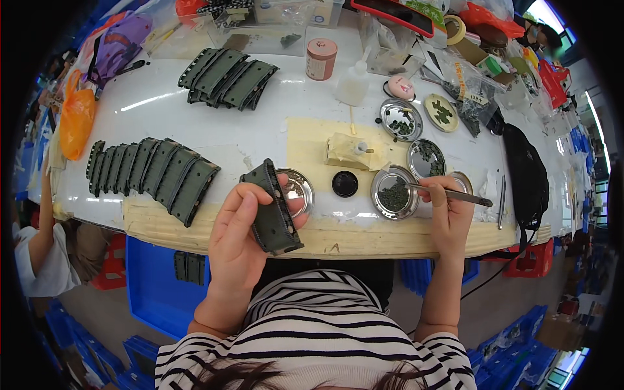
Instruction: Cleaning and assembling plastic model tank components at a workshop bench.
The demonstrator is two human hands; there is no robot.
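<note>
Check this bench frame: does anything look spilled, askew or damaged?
Nothing spilled. The left hand holds a dark green strap piece; the right hand points a thin tool into a metal dish of small parts. Only the yellowish tape on the white table looks worn and patchy.

white worktable | blue crates on grey floor | red stool | bright window
</note>
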